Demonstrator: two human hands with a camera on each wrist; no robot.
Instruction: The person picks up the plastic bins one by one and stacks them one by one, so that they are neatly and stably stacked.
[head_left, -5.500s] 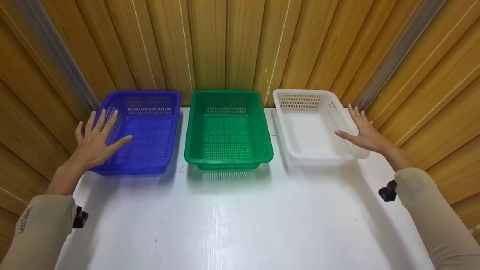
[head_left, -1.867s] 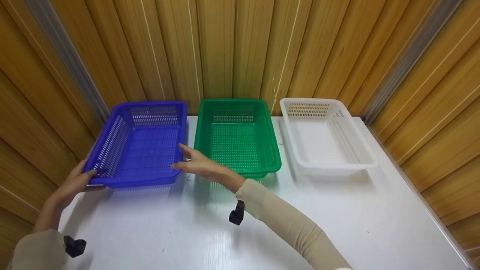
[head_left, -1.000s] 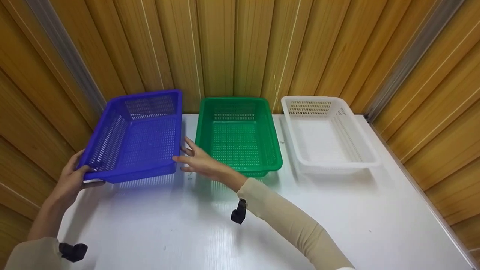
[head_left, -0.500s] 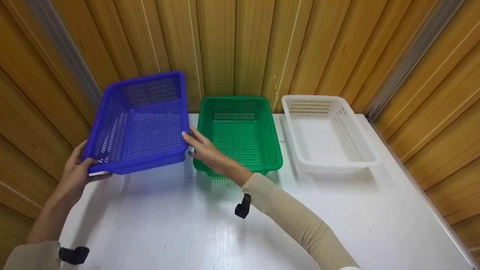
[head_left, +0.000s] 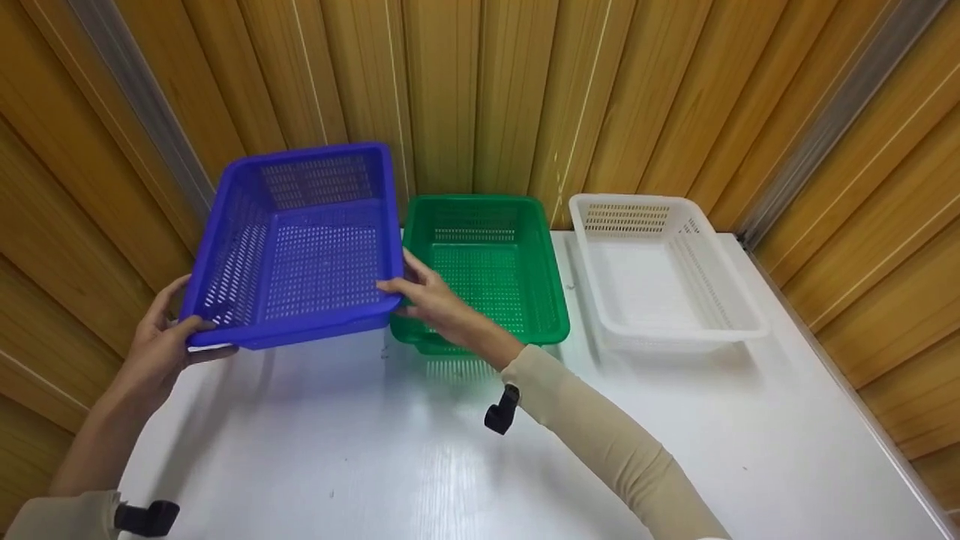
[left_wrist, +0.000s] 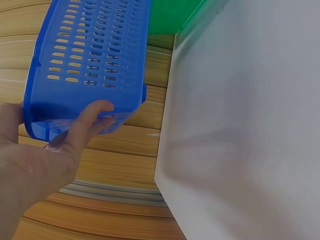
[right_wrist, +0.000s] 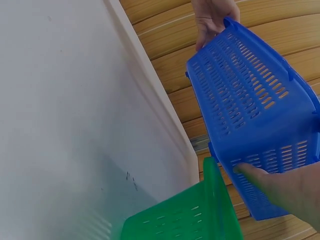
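A blue-purple plastic basket [head_left: 322, 262] with slotted walls is held up off the white table, its near side lower than its far side. My left hand [head_left: 161, 345] grips its near left corner, thumb over the rim and fingers beneath, as the left wrist view also shows. On the near right side my right hand [head_left: 435, 300] holds the rim, thumb on top; in the right wrist view its fingers are partly hidden by the basket. Just right of it stands a green basket [head_left: 555, 315], partly behind my right hand.
A white basket [head_left: 682, 330] stands on the table [head_left: 600, 450] to the right of the green one. Wood-patterned wall panels [head_left: 517, 90] rise behind and on both sides. The blue-purple basket's right edge comes close to the green basket's left edge.
My hands, first spread at the outer baskets, have both moved to the blue-purple basket. It has risen off the table, tilted, and shifted a little right; the green and white baskets stay put.
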